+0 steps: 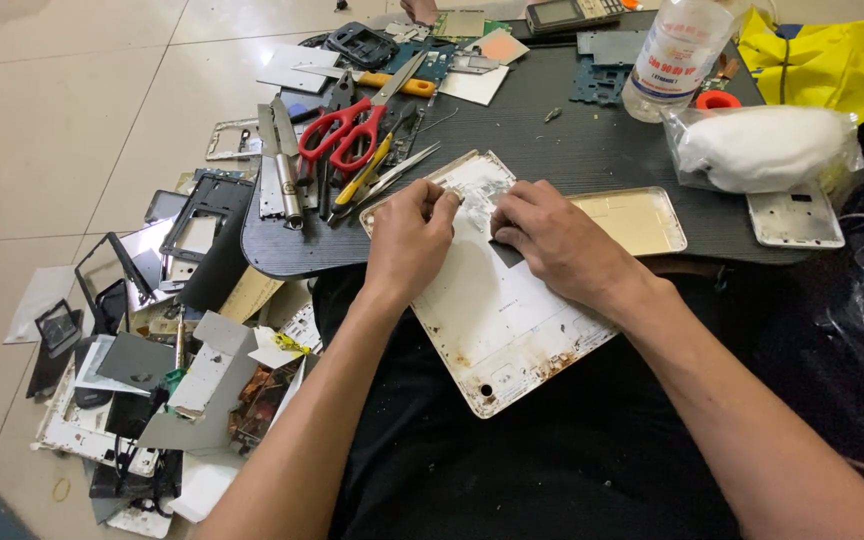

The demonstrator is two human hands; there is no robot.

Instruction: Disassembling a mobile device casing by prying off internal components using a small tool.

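A large white tablet back cover (497,320), stained and scuffed, lies tilted across my lap and the front edge of the dark table (572,150). My left hand (410,240) presses on its upper left part, fingers curled against the surface. My right hand (552,245) rests on the cover's upper middle with a small dark flat piece pinched under its fingers. A gold-coloured back cover (642,220) lies on the table just right of my right hand.
Red-handled scissors (347,130), pliers, tweezers and a yellow-handled screwdriver lie at the table's left. A plastic bottle (672,55), a bag of white wadding (762,148), circuit boards and a white phone cover (795,218) sit farther back and right. Several broken frames and screens litter the floor at left (152,340).
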